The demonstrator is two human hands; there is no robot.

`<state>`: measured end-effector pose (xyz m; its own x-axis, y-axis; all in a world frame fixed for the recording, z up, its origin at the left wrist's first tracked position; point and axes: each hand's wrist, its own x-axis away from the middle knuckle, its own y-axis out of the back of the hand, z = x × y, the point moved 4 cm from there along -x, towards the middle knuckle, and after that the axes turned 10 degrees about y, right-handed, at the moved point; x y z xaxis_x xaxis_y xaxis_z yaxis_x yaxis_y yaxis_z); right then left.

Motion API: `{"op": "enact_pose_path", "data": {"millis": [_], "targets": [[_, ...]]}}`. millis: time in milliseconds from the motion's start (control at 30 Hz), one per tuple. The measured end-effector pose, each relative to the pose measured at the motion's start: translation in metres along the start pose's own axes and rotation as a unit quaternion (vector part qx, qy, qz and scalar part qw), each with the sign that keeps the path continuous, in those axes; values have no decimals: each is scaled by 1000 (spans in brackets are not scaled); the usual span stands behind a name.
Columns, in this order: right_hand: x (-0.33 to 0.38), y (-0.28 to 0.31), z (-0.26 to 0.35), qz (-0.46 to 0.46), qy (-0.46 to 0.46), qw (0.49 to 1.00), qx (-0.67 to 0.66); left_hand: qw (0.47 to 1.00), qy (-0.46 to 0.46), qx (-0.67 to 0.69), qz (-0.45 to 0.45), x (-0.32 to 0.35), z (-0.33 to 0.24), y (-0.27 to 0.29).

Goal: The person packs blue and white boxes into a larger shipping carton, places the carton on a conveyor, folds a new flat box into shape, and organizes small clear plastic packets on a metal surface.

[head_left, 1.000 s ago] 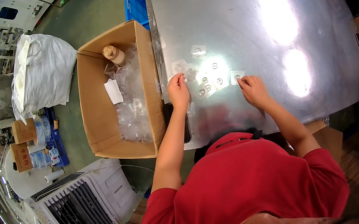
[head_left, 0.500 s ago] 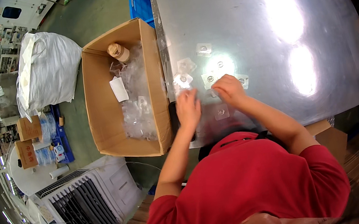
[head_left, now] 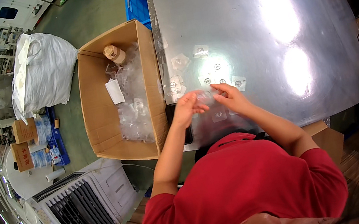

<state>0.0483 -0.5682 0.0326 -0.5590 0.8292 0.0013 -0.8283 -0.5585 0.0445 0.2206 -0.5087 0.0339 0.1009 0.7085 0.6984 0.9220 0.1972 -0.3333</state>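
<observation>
Above the near left part of the metal table (head_left: pixel 239 16), a clear plastic piece (head_left: pixel 205 98) spans the gap between my hands. My left hand (head_left: pixel 187 109) grips its left end with curled fingers. At its other end, my right hand (head_left: pixel 232 97) pinches it between thumb and fingers. Flat transparent squares with small round centres lie around them: one square (head_left: pixel 238 84) beside my right hand, another (head_left: pixel 218 115) nearer me, and several farther off, such as a square (head_left: pixel 200 51) toward the back.
Left of the table stands an open cardboard box (head_left: pixel 152 83) holding clear plastic pieces, a brown-capped bottle (head_left: pixel 114 54) and a white paper (head_left: pixel 115 91). A dark flat object (head_left: pixel 171 113) sits at the table's left edge. A blue crate (head_left: pixel 137 5) is behind; an air cooler (head_left: pixel 84 208) stands lower left.
My hands, lower over the squares before, have drawn together nearer me, and a clear piece now shows between them. Some squares at the left have shifted. The whole view has moved slightly.
</observation>
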Motion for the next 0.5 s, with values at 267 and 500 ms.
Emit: {"op": "enact_pose_path", "data": {"millis": [267,500], "targets": [[0,49,-6,-123,104,977,141,985,-68,-85,-131,-24,33,14],[-2,95,-11,9,218,848,483,823,-161,-510,-193,-36,26,12]]}}
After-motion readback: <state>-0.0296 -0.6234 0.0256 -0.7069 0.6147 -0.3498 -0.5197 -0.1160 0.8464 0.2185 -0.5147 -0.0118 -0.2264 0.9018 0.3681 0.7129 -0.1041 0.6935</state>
